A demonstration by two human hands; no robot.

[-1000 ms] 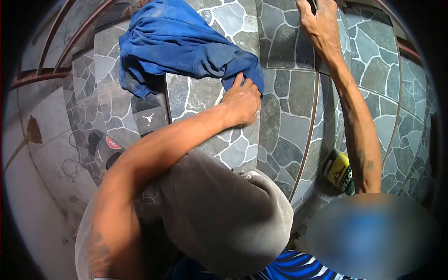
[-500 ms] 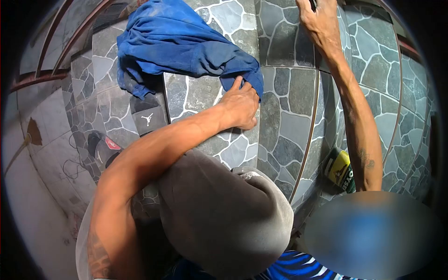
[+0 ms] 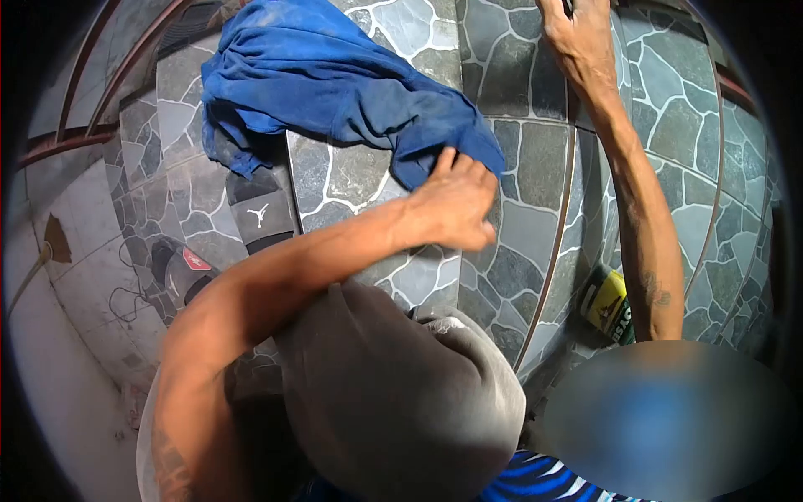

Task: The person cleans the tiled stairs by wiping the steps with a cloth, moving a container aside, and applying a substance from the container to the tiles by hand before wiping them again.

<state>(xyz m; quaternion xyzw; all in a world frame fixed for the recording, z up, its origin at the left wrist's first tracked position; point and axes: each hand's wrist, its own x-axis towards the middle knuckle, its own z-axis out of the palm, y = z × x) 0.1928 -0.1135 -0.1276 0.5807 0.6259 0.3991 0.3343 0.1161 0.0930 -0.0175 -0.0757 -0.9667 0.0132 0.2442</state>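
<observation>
Here, gray stone-tiled steps carry everything. A blue cloth lies crumpled over the upper step's edge. The left hand sits on the cloth's near corner, fingers curled and blurred; pinching or pressing, cannot tell. The right hand rests higher on the tiles with its fingers cut off, so the grip is unreadable. A yellow can stands at the lower step's right edge.

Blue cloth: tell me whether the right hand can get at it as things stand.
Probably yes. The right hand is at the top edge, close to the blue cloth, with only bare tile between them. But its fingers seem closed on something dark, and the left hand rests on the cloth's corner.
</observation>
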